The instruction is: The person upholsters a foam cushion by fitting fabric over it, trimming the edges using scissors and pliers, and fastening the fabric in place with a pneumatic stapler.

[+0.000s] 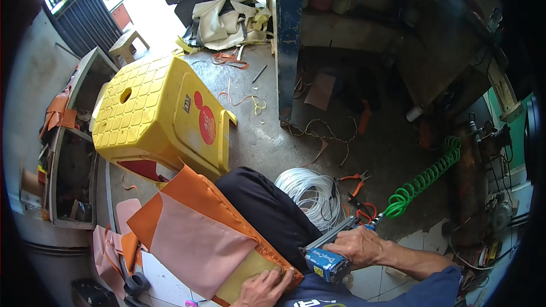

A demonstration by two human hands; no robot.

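Note:
My right hand (361, 245) is wrapped round a blue air stapler (327, 262), joined to a coiled green hose (426, 179). The tool is held beside my dark-trousered leg (267, 202). Across my lap lies a flat piece with an orange cover (199, 199), folded over at its edge, and a pink sheet (196, 239) and an olive-yellow patch (250, 273) showing on its face. My left hand (264, 289) presses on the olive-yellow patch at the near end, fingers bent against the orange edge. The stapler is apart from the piece.
A yellow plastic stool (165, 113) stands tilted at the left, near a glass-fronted cabinet (77, 176). On the floor are a coil of white cord (307, 196), orange-handled pliers (355, 182) and scraps. A blue post (289, 45) and workbench rise ahead.

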